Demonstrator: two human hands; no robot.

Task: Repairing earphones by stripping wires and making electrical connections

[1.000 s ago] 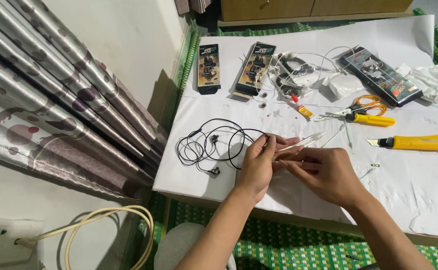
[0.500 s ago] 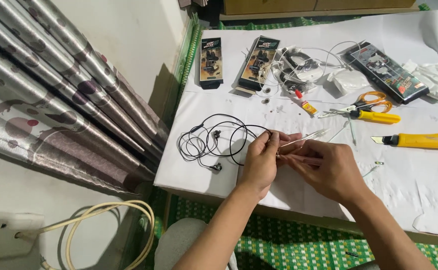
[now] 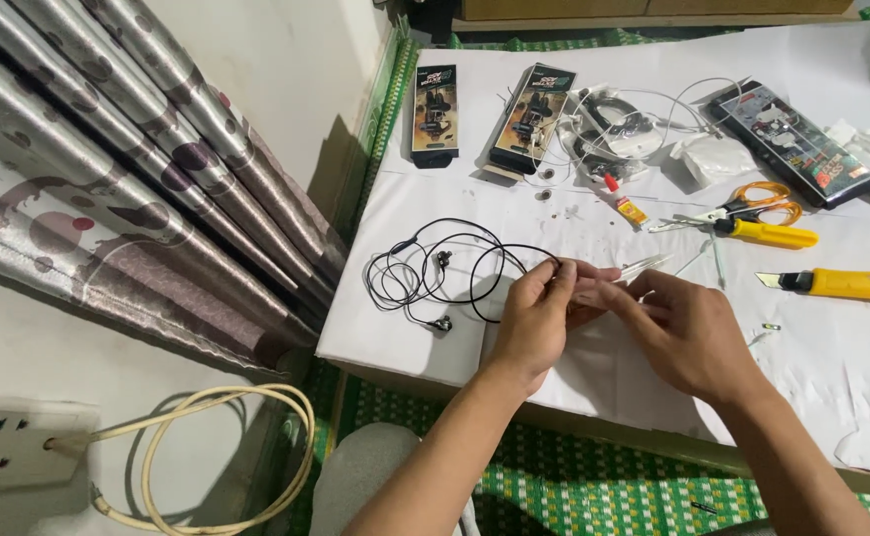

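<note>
Left hand (image 3: 539, 318) pinched thin black earphone cable (image 3: 455, 260), coiled at 9 o'clock on white paper-covered table (image 3: 852, 367). Right hand (image 3: 688, 333) fingers closed on clear tweezer-like tool (image 3: 639, 266). Cable likely light, limp, fragile; best gripped near its end.

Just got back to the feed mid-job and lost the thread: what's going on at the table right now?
A person sits at a table covered in white paper. The left hand pinches the end of a black earphone cable, whose loops and earbuds lie on the paper, while the right hand meets it, holding a small clear plastic piece. Untouched behind them lie a yellow utility knife, orange-handled scissors, a small glue tube and three dark retail boxes.
</note>
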